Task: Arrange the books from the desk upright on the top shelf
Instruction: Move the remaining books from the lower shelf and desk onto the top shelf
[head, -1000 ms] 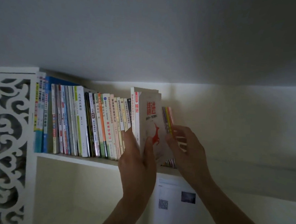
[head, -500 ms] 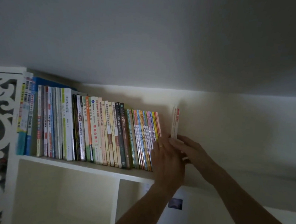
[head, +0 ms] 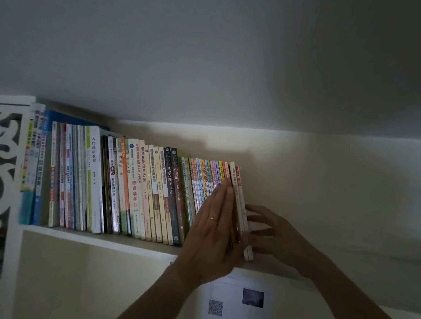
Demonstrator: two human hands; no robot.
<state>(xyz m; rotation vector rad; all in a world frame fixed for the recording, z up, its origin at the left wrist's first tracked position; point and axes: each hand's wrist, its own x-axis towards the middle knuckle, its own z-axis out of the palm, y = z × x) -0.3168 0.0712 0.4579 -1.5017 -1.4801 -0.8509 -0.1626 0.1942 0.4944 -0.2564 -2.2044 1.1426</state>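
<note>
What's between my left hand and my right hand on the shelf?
In the head view, two white books stand between the left hand and right hand.

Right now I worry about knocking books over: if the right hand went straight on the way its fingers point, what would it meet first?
The right hand points left; it would first meet the white book ending the row, which its fingertips seem already to touch, though depth is unclear.

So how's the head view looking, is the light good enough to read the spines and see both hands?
Head view: dim overall, with a brighter patch on the wall above the books; large spine titles read, the thin ones by the left hand do not. The right hand is in shadow; wide-angle bend at the edges.
</note>
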